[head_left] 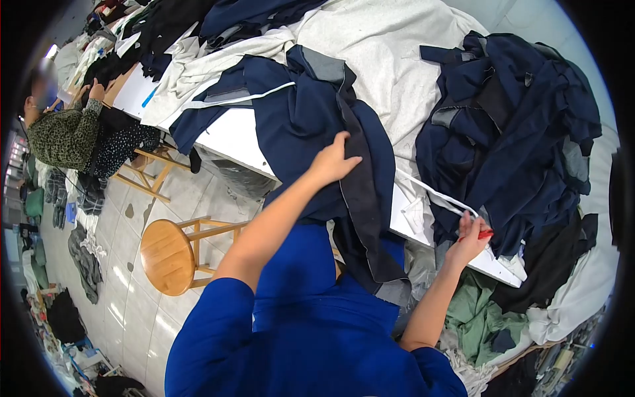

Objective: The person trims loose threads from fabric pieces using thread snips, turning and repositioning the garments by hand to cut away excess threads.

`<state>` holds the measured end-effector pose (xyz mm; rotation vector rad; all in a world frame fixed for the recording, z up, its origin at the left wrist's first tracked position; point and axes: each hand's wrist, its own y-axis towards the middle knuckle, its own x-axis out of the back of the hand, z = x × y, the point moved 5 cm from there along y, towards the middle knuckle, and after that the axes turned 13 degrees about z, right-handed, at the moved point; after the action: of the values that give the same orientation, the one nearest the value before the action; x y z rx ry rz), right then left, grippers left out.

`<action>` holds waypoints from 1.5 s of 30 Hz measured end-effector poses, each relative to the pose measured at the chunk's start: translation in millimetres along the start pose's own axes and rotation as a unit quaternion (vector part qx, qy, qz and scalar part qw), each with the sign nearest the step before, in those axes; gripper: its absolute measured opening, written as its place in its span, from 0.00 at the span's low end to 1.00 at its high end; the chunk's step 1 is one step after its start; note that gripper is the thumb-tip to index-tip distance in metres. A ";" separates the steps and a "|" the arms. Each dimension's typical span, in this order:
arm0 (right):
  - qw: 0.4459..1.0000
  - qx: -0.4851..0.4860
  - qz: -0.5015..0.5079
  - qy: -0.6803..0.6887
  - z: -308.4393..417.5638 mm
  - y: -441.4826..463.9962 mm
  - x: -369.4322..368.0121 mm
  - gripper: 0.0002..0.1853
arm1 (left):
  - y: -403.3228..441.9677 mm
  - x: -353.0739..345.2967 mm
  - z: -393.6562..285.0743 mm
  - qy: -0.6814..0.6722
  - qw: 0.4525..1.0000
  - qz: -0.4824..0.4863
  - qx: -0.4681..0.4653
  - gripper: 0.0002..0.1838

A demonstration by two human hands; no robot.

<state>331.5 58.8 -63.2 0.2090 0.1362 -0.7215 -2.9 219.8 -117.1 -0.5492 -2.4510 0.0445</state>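
Observation:
A navy garment (297,126) drapes over the table edge toward my lap, with a dark strip (355,152) running down it. My left hand (334,162) presses on this garment beside the strip, fingers apart. At the right, my right hand (468,239) is closed around a small red-handled tool (486,234) whose working end is hidden. A white cord (433,190) reaches from the garment's side to the fingertips of that hand. Another white cord (238,100) lies across the garment's upper left part.
A heap of navy garments (509,132) fills the table's right side. Pale cloth (390,66) covers the back. White tabletop (231,142) shows at the left. A wooden stool (169,258) stands on the tiled floor, and a co-worker (66,139) sits at the far left.

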 end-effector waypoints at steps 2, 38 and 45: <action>0.994 0.014 0.024 -0.108 7.7 -16.3 -14.9 0.12 | -4.6 -23.1 -5.2 -0.088 0.994 0.007 -0.062 0.23; 0.731 0.055 0.491 -0.471 0.8 -109.4 -130.3 0.14 | -62.0 147.4 88.7 -0.014 0.995 -0.035 0.097 0.17; 0.692 0.043 0.406 -0.596 -58.1 -41.2 -104.6 0.09 | -85.4 263.7 18.4 -0.178 0.967 -0.180 -0.002 0.17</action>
<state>223.2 109.4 -105.1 -0.1539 -1.1989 0.1473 -236.0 248.0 31.3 -0.0910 -2.8658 -0.0124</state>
